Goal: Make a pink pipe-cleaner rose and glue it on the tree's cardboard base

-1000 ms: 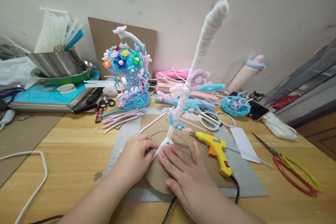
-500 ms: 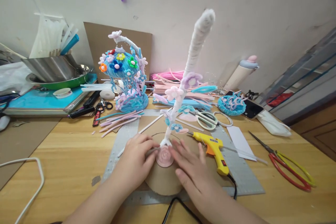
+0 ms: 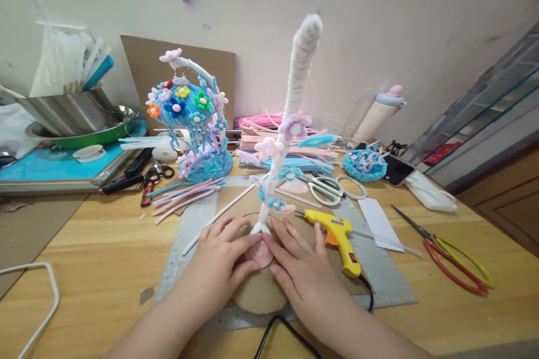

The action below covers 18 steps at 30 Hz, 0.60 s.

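A tall white pipe-cleaner stem (image 3: 295,90) with small purple, pink and blue flowers stands on a round cardboard disc (image 3: 257,294). A pink pipe-cleaner spiral (image 3: 260,256) lies on the disc at the stem's foot. My left hand (image 3: 221,266) and my right hand (image 3: 298,275) press flat on the disc, one on each side, fingertips touching the spiral. The disc lies on a grey cutting mat (image 3: 387,280).
A yellow glue gun (image 3: 337,235) lies just right of my right hand, its black cord (image 3: 278,331) running toward me. Red-and-yellow scissors (image 3: 450,261) lie far right, white scissors (image 3: 328,188) behind. A finished blue pipe-cleaner ornament (image 3: 189,118), loose pipe cleaners (image 3: 185,193) and a steel bowl (image 3: 71,112) stand behind.
My right hand drew back and uncovered the pink spiral, then both hands closed in on it from either side. The view shifted, so everything drifted left.
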Motion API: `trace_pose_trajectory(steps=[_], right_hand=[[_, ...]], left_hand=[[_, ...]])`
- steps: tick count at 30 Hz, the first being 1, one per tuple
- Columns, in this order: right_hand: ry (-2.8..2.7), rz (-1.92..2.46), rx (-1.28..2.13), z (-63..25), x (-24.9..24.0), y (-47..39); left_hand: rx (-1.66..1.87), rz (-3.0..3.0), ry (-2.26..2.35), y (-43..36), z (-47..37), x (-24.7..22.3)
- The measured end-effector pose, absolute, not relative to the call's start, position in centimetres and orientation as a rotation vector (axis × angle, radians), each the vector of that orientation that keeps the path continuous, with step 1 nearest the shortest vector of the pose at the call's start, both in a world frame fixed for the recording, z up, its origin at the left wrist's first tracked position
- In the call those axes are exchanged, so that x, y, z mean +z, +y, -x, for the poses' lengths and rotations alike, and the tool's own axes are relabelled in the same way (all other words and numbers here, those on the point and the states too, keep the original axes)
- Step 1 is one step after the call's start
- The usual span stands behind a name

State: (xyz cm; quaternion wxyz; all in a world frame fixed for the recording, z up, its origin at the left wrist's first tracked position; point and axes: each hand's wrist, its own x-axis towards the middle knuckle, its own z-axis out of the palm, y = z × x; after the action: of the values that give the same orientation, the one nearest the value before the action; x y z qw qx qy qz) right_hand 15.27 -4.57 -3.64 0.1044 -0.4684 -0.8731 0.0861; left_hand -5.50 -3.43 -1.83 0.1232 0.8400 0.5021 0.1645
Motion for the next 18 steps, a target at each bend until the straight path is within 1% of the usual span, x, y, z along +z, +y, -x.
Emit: trace_pose_trajectory(steps=[5,9,12,18], right_hand=[[-2.578,1.37,0.325,-15.1,-3.6,-4.3],[-2.47,1.413,0.442,-15.6,-3.6,-4.5],[-2.365,1.403,0.473,-17.1,-3.7,-5.4],[-2.25,1.436,0.432,-21.8,-4.0,-7.6]], left_hand=[[0.437,-2.415,1.506,-3.4,5.3,-2.0],[0.431,-2.434,1.512,-3.6,5.2,-1.8],[0.396,-2.489,1.513,-4.4,5.2,-1.7],[0.258,-2.694,1.456,-6.8,3.9,-2.2]])
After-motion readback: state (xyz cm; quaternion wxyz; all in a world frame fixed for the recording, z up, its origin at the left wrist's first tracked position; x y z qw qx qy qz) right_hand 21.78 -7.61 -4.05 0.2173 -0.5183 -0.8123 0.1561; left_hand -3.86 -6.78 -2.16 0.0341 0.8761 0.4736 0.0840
